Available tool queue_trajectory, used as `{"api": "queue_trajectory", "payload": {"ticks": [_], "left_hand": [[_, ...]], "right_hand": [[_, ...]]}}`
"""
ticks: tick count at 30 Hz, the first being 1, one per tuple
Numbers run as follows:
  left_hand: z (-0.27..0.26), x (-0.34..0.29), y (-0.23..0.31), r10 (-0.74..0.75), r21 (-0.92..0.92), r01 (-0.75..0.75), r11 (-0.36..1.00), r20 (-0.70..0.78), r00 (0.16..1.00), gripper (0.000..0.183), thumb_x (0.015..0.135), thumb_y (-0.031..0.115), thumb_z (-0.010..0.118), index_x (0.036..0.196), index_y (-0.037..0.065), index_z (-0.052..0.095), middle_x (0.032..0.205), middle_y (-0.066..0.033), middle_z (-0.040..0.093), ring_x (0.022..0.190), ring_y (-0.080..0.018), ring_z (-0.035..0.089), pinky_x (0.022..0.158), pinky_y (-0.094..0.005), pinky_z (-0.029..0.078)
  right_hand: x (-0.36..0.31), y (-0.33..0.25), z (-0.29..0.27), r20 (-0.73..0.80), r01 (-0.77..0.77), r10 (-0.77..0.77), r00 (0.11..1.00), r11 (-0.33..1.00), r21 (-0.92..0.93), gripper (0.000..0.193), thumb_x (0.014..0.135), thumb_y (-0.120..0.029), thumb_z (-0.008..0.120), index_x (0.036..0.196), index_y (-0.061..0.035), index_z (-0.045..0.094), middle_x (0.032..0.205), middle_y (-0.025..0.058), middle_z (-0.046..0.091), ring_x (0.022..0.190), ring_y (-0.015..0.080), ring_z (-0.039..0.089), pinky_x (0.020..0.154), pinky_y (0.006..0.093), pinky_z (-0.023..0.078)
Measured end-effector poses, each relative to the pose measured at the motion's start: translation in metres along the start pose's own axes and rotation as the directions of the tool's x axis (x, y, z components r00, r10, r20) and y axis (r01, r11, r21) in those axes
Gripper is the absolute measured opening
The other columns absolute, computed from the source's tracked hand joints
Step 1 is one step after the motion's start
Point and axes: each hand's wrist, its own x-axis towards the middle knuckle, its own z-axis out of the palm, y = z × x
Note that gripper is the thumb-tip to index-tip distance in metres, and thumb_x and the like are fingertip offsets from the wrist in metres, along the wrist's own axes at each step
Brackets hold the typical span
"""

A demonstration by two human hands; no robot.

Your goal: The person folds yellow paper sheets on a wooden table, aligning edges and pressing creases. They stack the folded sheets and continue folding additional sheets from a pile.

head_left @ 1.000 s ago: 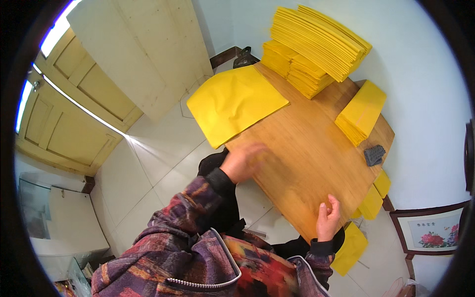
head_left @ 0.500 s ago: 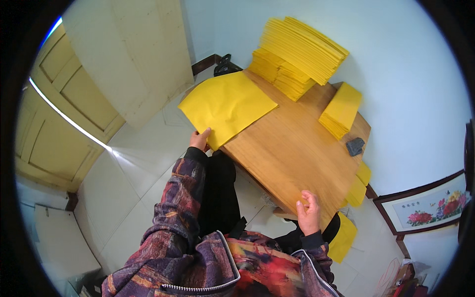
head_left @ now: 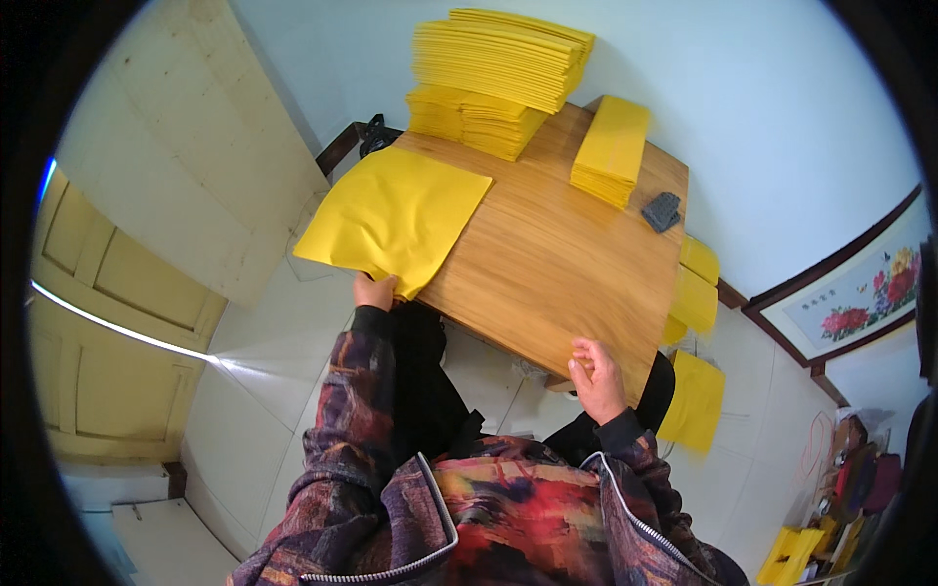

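Note:
At the table's left end a yellow sheet point(head_left: 401, 210) lies partly over the edge, wrinkled toward its near corner. My left hand point(head_left: 375, 291) pinches that near corner, thumb on top and fingers underneath, partly hidden. Over the near right edge of the wooden table point(head_left: 547, 264), my right hand point(head_left: 598, 376) holds nothing, its fingers loosely bent and apart from the thumb.
Tall stacks of folded yellow sheets point(head_left: 489, 59) stand at the table's back. To their right is a smaller yellow stack point(head_left: 613, 146), with a dark grey cloth-like item point(head_left: 661, 211) nearby. More yellow pieces point(head_left: 694, 400) sit low beyond the right edge. A framed flower picture point(head_left: 850, 283) leans against the wall.
The whole view has turned, so the table's things appear shifted. My left hand has closed more firmly round the sheet's corner, and the sheet buckles more. My right hand stays near the table edge.

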Motion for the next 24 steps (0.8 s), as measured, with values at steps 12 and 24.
{"api": "queue_trajectory", "payload": {"ticks": [12, 24], "left_hand": [[0.057, -0.107, 0.032, -0.017, -0.071, 0.037, 0.997, 0.26, 0.966, 0.038, 0.082, 0.001, 0.065, 0.116, -0.007, 0.05, 0.103, -0.0152, 0.065, 0.085, -0.0252, 0.067, 0.069, -0.0348, 0.057], [0.047, -0.122, 0.016, -0.285, -0.322, 0.457, 0.829, 0.46, 0.841, 0.027, 0.088, 0.004, 0.055, 0.114, -0.004, 0.056, 0.104, -0.0126, 0.065, 0.086, -0.0253, 0.067, 0.071, -0.0368, 0.057]], "right_hand": [[-0.016, 0.008, -0.003, -0.025, 0.035, -0.035, 0.999, 0.999, 0.017, 0.029, 0.082, -0.005, 0.062, 0.109, 0.0001, 0.054, 0.1, 0.0169, 0.061, 0.092, 0.0299, 0.063, 0.079, 0.0379, 0.05], [-0.024, 0.021, -0.01, -0.087, 0.055, -0.063, 0.994, 0.994, -0.095, 0.029, 0.082, -0.011, 0.063, 0.109, -0.0021, 0.055, 0.102, 0.0188, 0.061, 0.095, 0.0355, 0.06, 0.08, 0.0419, 0.049]]}}
